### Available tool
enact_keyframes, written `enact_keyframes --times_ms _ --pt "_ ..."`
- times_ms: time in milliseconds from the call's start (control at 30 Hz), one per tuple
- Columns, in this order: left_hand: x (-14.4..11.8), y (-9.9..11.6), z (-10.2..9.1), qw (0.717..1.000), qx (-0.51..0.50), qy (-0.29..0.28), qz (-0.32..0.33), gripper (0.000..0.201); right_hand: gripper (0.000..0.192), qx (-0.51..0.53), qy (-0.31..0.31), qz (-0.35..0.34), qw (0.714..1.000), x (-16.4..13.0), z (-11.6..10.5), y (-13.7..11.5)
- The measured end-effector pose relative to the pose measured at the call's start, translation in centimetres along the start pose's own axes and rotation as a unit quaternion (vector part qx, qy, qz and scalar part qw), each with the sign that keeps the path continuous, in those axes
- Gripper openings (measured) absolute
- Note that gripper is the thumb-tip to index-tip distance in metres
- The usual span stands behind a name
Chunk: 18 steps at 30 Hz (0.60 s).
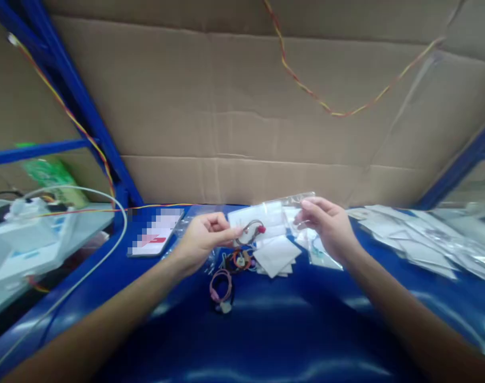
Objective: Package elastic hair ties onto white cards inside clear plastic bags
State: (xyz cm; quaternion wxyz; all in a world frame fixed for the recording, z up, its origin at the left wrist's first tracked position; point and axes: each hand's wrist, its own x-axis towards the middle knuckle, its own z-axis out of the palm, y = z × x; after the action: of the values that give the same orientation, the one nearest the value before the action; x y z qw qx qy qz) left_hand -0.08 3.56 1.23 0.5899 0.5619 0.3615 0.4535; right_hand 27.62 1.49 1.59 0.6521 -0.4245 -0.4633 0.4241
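Clear plastic bag (284,208), small and flat with a white card inside it, is held up above the blue worktop (266,330) between the two hands. It would be safest to keep its mouth facing the left hand and pulled taut, since the film is limp and looks likely to fold shut.

Beyond the right hand, out to its far side, a spread of flat clear packets (418,234) lies on the worktop. Below and between the hands sits a small stack of white square cards (275,255); beside the left hand lies a dark flat phone-like slab (155,234).

The right hand (328,226) is closed on the bag's upper right edge, thumb against fingers. The left hand (205,236) is pinched on a short loop of grey wire with a red connector (252,231), which lies against the bag's left part; whether it is already inside the film cannot be told through the blur. Feeding the connector end first, with the loop kept flat, should avoid snagging.

Just under the left hand lie more coiled wires: an orange and dark bundle (239,260) and, nearer the person, a pink coil (220,290).
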Motion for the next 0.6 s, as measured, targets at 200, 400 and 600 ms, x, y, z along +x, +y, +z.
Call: enact_keyframes --times_ms 200,400,600 --pt "0.7 0.9 -1.0 0.998 0.023 0.012 0.051 0.045 0.021 0.044 -0.031 0.016 0.998 1.6 -1.9 -0.5" --pt "0.1 0.4 0.3 0.997 0.045 -0.008 0.065 0.048 0.040 -0.065 -0.159 0.061 0.983 -0.5 0.0 -0.3" --pt "-0.7 0.1 1.2 0.992 0.119 -0.037 0.030 0.041 0.040 -0.216 -0.144 0.023 0.965 -1.7 1.4 0.3"
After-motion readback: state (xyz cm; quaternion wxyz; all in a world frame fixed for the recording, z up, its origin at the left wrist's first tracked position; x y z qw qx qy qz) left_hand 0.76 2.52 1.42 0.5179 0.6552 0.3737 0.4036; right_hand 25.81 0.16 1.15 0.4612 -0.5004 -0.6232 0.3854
